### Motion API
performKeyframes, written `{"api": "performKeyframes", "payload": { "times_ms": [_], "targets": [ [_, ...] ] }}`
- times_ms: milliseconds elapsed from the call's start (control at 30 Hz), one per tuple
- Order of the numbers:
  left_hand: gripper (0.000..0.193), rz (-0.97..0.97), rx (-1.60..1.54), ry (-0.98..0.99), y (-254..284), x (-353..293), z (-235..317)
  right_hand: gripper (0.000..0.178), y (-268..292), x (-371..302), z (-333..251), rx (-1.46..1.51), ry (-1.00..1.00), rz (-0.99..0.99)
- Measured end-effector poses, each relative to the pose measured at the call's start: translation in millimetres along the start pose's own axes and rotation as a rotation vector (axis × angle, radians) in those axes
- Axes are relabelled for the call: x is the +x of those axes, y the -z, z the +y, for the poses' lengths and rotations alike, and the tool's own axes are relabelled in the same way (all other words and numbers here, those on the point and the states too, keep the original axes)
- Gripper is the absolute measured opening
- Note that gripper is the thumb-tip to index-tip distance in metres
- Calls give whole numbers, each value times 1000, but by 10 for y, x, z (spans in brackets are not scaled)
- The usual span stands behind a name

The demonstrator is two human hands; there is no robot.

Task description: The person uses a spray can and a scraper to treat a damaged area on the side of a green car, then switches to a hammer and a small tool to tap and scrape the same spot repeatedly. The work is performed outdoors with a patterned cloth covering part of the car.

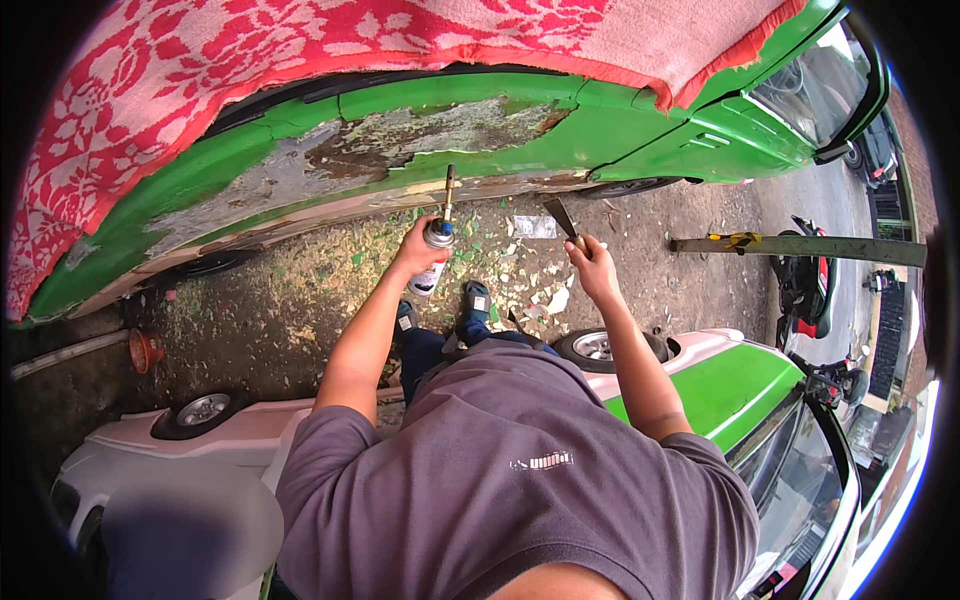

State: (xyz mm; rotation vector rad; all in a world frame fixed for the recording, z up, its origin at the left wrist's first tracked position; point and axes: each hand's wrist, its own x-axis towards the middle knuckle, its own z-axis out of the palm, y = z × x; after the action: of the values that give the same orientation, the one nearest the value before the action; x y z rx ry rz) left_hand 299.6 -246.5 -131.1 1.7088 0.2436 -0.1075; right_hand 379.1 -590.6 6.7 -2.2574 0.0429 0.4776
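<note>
My left hand [414, 252] is wrapped round a gas canister [426, 279] with a brass torch nozzle [449, 195] on top. The nozzle points toward the side of a green car [520, 150], and no flame can be made out. A broad strip of that car's paint is gone, baring a grey and rusty-brown patch [370, 140] with ragged edges. In my right hand [596, 272] is a scraper [562, 215], its flat blade tilted up and left, apart from the bodywork.
A red and pink flowered cloth [330, 40] covers the car's upper part. Paint flakes [520, 285] litter the ground round my feet. Close behind me stands another green and pale car [700, 385]. A post [800, 248] juts in at right, near a motorcycle [803, 295]; an orange pot [146, 351] lies left.
</note>
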Motion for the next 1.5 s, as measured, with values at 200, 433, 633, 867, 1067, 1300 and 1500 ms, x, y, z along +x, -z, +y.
{"api": "performKeyframes", "payload": {
  "times_ms": [200, 433, 633, 867, 1067, 1300, 1500],
  "targets": [
    [64, 8, -9, -4, 37, -48, -14, 42, -33, -3, -35, 16, -5, -38],
    [69, 34, -19, -12, 96, -118, -36, 40, -83, -4, -59, 3, 11, -37],
    [72, 48, -18, -11, 145, -143, -122, 39, -124, -24, -92, 18, 24, -26],
    [72, 70, 25, -16, 225, -193, -252, 37, -179, 0, -134, 7, 84, -50],
    [72, 89, 38, 56, 244, -288, -153, 34, -176, 7, -205, -18, 78, -66],
    [70, 117, 23, 34, 315, -361, -193, 32, -233, 20, -271, -26, 95, -60],
    [67, 94, -54, 40, 335, -335, -250, 32, -254, 54, -250, -2, 104, -72]
  ]
}}
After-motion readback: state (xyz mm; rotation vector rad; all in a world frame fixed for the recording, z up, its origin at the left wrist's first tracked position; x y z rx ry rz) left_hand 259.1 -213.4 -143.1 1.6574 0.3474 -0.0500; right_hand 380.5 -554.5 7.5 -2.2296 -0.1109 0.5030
